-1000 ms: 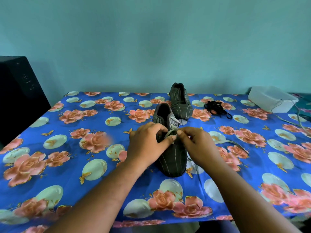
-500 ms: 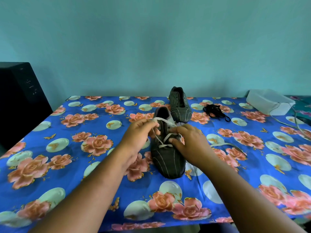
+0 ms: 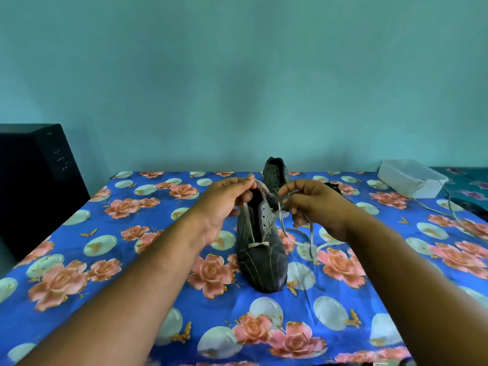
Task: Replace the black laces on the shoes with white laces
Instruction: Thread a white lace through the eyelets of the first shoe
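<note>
Floral tablecloth (image 3: 79,260) holds near shoe (image 3: 260,257), long axis front-to-back, toe toward person; left hand (image 3: 224,204) and right hand (image 3: 317,207) each pinch white lace (image 3: 280,223).

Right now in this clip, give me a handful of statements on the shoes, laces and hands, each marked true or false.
1. Both hands pinch ends of the white lace. True: left hand, right hand.
2. The near shoe is laced through every eyelet. False: the lace crosses only the lowest pair.
3. The far shoe has a white lace in it. False: none shows in it.
4. A white box sits at the table's far right. True.
5. The near shoe is lifted off the tablecloth. False: it rests on it.
</note>
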The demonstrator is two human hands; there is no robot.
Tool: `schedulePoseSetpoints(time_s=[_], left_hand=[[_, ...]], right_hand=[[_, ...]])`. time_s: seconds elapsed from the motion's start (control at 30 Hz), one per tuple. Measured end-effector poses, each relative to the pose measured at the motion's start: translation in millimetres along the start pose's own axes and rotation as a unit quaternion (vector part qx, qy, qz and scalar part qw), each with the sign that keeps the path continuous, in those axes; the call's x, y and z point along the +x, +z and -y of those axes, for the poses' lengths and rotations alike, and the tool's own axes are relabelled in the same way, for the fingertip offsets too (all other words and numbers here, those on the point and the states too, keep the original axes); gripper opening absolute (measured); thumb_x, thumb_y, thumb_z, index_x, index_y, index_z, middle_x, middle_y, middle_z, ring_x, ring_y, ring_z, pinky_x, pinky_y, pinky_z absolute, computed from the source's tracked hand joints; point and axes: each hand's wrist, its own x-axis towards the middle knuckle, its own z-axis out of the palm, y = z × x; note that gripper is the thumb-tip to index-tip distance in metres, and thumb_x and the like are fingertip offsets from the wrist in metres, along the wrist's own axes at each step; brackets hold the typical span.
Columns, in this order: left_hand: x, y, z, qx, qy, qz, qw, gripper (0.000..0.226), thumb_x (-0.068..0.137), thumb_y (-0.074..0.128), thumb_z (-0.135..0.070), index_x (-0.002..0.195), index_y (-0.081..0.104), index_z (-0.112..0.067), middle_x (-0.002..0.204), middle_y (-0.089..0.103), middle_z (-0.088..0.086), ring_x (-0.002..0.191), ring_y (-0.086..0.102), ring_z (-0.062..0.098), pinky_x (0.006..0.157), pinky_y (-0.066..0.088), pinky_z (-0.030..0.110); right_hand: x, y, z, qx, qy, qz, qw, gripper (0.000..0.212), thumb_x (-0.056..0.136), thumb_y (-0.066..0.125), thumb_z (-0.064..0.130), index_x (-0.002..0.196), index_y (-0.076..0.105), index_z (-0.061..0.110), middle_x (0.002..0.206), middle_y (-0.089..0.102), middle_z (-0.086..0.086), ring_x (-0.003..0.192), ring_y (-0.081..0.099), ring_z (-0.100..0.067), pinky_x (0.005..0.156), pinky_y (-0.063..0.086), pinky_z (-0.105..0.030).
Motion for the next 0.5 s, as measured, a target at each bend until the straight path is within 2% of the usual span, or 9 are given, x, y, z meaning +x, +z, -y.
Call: schedulePoseSetpoints(time_s=[0.1,0.23,0.37,0.5], left_hand=[[0,4,-21,-0.019,-0.002,0.018,1.000,0.020,0.100,0.061,-0.034,0.089,0.070,-0.020,0.066,0.057,-0.006,0.060,0.046,0.010,0.057,0.033,0.027],[4,7,-49,-0.053,0.010,0.007,0.999,0.020,0.101,0.060,-0.033,0.091,0.071,-0.020,0.066,0.059,-0.007,0.065,0.051,0.010,0.060,0.034,0.029],[12,7,-77,-0.043,0.055,-0.017,0.997,0.024,0.104,0.055,-0.034,0.094,0.073,-0.022,0.066,0.060,-0.010,0.064,0.051,0.010,0.066,0.034,0.033],[14,8,-107,-0.010,0.103,-0.039,0.994,0.024,0.105,0.053,-0.032,0.097,0.074,-0.025,0.067,0.060,-0.012,0.066,0.053,0.009,0.074,0.036,0.036]], right_hand=[[1,-6,28,0.086,-0.010,-0.026,0.996,0.017,0.096,0.054,-0.001,0.098,0.065,0.011,0.066,0.054,-0.006,0.044,0.046,-0.017,0.052,0.045,-0.029],[1,-11,67,0.160,-0.038,-0.040,0.986,0.013,0.098,0.058,0.007,0.101,0.067,0.014,0.077,0.065,-0.004,0.053,0.056,-0.016,0.053,0.053,-0.027],[5,-13,92,0.203,-0.075,-0.050,0.975,0.016,0.100,0.055,0.011,0.108,0.069,0.012,0.095,0.076,-0.007,0.072,0.071,-0.019,0.066,0.060,-0.032],[14,-11,113,0.239,-0.118,-0.062,0.962,0.024,0.102,0.048,0.011,0.116,0.068,0.012,0.110,0.077,-0.005,0.101,0.074,-0.022,0.083,0.061,-0.037]])
